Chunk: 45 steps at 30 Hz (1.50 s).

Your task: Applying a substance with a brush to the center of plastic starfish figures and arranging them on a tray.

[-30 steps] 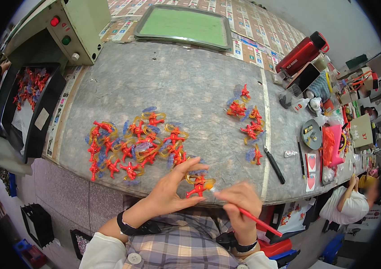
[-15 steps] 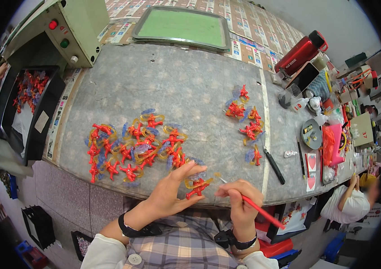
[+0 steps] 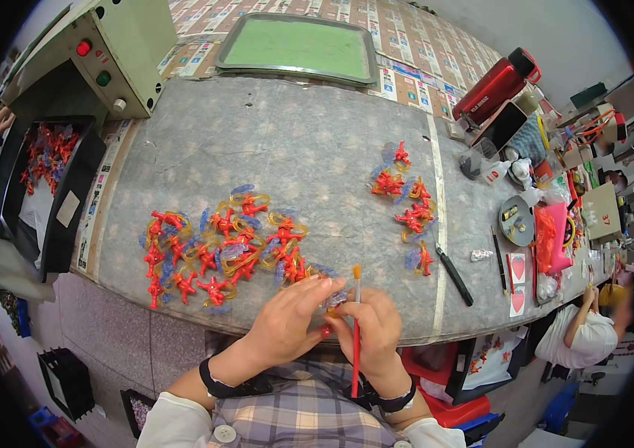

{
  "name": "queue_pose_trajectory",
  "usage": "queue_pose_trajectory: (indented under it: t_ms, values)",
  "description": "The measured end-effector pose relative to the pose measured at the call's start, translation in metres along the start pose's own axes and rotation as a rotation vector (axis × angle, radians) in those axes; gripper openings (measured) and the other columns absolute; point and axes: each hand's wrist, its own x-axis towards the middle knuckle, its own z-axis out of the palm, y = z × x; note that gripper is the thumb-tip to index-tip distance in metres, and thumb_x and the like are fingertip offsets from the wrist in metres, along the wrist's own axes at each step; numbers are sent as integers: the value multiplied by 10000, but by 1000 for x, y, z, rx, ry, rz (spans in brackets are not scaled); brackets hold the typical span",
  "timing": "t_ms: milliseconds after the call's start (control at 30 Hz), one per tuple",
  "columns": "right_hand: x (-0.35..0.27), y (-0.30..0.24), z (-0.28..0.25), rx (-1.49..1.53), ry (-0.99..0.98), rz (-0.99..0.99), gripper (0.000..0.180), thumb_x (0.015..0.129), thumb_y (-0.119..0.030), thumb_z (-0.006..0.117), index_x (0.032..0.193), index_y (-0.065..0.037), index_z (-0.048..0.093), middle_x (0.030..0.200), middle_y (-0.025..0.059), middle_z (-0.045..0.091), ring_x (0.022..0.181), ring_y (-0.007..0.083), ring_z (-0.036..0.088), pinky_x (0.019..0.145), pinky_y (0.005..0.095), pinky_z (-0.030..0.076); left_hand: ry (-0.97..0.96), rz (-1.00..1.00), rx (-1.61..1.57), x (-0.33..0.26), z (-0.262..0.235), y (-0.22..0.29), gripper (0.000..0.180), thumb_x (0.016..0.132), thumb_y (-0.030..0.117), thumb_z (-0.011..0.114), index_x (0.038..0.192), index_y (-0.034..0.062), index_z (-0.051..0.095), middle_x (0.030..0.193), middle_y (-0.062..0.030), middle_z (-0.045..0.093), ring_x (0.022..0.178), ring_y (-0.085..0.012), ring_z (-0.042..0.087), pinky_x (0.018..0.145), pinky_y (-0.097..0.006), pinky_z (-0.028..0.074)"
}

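A small plastic figure (image 3: 335,299) with purple, yellow and red parts sits between my two hands at the table's near edge; fingers cover most of it. My left hand (image 3: 287,317) is closed around its left side. My right hand (image 3: 371,328) touches the figure with its fingertips and also grips a paintbrush (image 3: 356,340). The brush stands nearly upright, its orange bristles at the top and the red handle downward. Just left of my hands lies a cluster of similar red figures (image 3: 212,287) with yellow and purple parts. A smaller group of figures (image 3: 412,216) lies farther off to the right.
A black utility knife (image 3: 454,276) lies right of the smaller group. Far back is a green tray (image 3: 298,45). At left, a machine (image 3: 134,60) stands by a black bin (image 3: 70,201) of figures. A red flask (image 3: 492,89) and clutter line the right; a co-worker (image 3: 575,332) sits beyond.
My right hand has moved left to the figure. Its brush has swung from slanting to upright, bristles up. The figure is now more hidden by fingers. The view has shifted slightly.
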Motion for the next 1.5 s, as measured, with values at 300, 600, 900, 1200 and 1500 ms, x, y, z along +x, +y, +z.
queue_pose_trajectory:
  t_ms: [300, 600, 900, 1200, 1500]
  values:
    - [-8, 4, -7, 72, -20, 0, 221, 689, -38, 716, 870, -60, 590, 881, 115, 631, 790, 272, 622, 669, 351, 482, -26, 11, 29, 6, -3, 8, 639, 599, -10, 749, 1175, 36, 477, 1169, -150, 579, 1051, -315, 581, 902, -421, 482]
    - [3, -4, -51, 404, -81, 186, 120, 812, -102, 644, 911, -48, 685, 794, 91, 668, 717, 235, 624, 662, 326, 461, -32, 16, 56, 9, -1, 1, 566, 614, -4, 735, 1131, 58, 514, 1187, -127, 566, 1077, -291, 563, 911, -426, 473]
    - [-9, 59, -68, 196, 306, 614, 194, 787, -88, 667, 963, -12, 634, 826, 112, 650, 743, 267, 594, 690, 322, 466, -230, 11, 327, 20, 1, 5, 568, 644, 195, 766, 1168, 143, 554, 1137, -62, 568, 1150, -279, 479, 1020, -515, 312]
    - [-3, 89, -51, -407, -95, 486, 544, 665, -177, 777, 1109, -3, 515, 1015, 163, 572, 970, 335, 515, 826, 398, 424, -135, -184, 551, 26, 10, 3, 530, 685, 214, 739, 1167, 90, 556, 1248, -80, 502, 1254, -306, 357, 1070, -552, 153]
    - [0, 47, -64, 52, -88, 558, 512, 661, -155, 782, 1088, -32, 528, 962, 125, 558, 856, 250, 555, 760, 341, 449, -139, 19, 374, 33, 8, 10, 509, 697, 149, 714, 1182, 132, 564, 1263, -94, 493, 1210, -296, 426, 1038, -514, 272]
